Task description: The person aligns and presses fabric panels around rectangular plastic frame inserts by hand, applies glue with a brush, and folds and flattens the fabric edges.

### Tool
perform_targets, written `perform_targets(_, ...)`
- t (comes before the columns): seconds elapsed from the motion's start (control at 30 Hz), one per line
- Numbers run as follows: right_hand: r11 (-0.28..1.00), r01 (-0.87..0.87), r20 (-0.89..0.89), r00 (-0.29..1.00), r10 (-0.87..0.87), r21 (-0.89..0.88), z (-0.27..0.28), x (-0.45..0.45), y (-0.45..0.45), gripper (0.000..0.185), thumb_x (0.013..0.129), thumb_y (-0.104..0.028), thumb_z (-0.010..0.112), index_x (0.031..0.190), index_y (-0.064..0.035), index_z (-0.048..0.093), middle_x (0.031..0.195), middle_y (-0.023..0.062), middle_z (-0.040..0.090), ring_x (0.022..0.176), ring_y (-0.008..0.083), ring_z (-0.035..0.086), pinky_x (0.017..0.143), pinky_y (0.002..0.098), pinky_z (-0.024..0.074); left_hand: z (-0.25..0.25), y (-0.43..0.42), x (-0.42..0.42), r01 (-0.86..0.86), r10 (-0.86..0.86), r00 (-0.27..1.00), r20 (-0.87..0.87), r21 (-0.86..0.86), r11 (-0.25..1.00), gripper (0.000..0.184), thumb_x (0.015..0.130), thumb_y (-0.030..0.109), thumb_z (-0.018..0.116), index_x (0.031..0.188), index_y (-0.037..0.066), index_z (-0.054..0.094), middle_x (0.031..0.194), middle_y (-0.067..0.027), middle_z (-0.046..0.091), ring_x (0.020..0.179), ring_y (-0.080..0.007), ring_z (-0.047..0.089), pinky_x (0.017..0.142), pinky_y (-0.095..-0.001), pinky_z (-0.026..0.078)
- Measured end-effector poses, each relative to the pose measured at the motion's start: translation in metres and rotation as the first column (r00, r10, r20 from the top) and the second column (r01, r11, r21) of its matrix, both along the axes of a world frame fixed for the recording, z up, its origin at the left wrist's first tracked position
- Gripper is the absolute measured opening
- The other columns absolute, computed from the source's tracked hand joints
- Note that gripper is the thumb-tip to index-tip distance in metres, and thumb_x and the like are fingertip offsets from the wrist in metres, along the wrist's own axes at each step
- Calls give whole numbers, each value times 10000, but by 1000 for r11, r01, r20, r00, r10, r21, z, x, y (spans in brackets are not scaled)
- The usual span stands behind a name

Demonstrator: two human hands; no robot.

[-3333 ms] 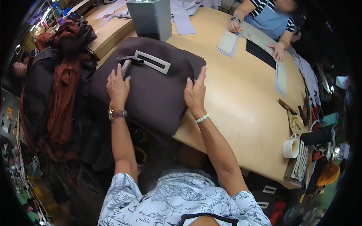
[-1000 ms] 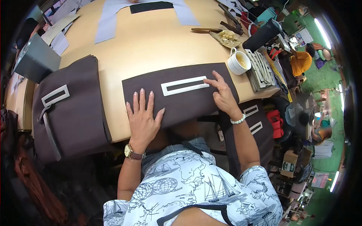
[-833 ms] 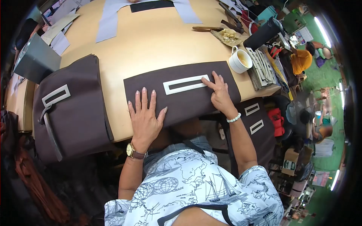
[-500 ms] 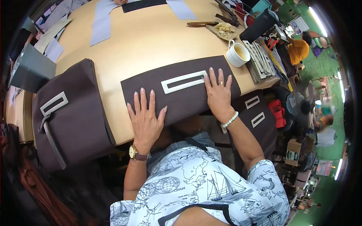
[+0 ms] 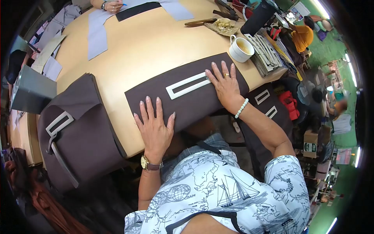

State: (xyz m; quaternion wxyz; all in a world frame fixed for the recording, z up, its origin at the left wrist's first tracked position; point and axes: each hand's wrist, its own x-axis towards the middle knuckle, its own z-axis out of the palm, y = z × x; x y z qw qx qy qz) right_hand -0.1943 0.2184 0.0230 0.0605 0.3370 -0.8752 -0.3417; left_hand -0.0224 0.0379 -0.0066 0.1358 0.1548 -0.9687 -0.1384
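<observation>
My left hand (image 5: pixel 154 130) lies flat with fingers spread on the left part of a dark brown fabric piece (image 5: pixel 156 87). On the same piece rests a white rectangular frame (image 5: pixel 180 93) with a long slot. My right hand (image 5: pixel 226 85) is spread over the right part of the fabric, its fingertips by the frame's right end. To the left is a stack of dark brown fabric (image 5: pixel 87 136), its top layer folded over at one corner. A second white frame (image 5: pixel 50 129) and a hammer (image 5: pixel 64 163) sit on that stack.
Beyond the fabric stand a white cup (image 5: pixel 241 50), a bundle of pale strips (image 5: pixel 264 58) and food on a wrapper (image 5: pixel 222 26). A grey metal container (image 5: pixel 33 91) is at the left. A person's hand (image 5: pixel 113 6) with a pen is at the table's far side.
Since about a second ago, my right hand has gone from two extended fingers at the frame to lying flat and spread. The left stack's top layer has folded over. The view has shifted.
</observation>
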Motion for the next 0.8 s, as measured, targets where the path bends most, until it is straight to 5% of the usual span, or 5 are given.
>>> perform_targets(0.2, 996, -60, 36, 997, 62, -58, -3, 18, -18, 588, 896, -245, 425, 1442, -167, 220, 1484, 91, 211, 1355, 363, 181, 1083, 572, 72, 1, 0, 1, 4, -4, 1000, 16, 27, 1000, 593, 884, 352, 512, 1360, 34, 360, 1420, -211, 302, 1334, -377, 232, 1054, -564, 169)
perform_targets(0.5, 979, -172, 87, 980, 182, -109, -6, 51, -60, 582, 900, -249, 395, 1436, -101, 224, 1486, 115, 192, 1357, 368, 174, 1089, 568, 63, -4, -5, 10, 19, 33, 973, -230, 220, 975, 590, 844, 100, 484, 1381, -25, 273, 1407, -222, 313, 1331, -375, 244, 1089, -462, 189)
perform_targets(0.8, 941, -256, 135, 948, 290, -220, -13, 66, -78, 597, 883, -256, 435, 1432, -121, 245, 1479, 136, 198, 1354, 397, 163, 1074, 593, 53, -9, -3, 8, -6, 43, 979, -201, 182, 983, 618, 791, 33, 458, 1371, -54, 262, 1384, -233, 338, 1286, -380, 312, 1082, -465, 210)
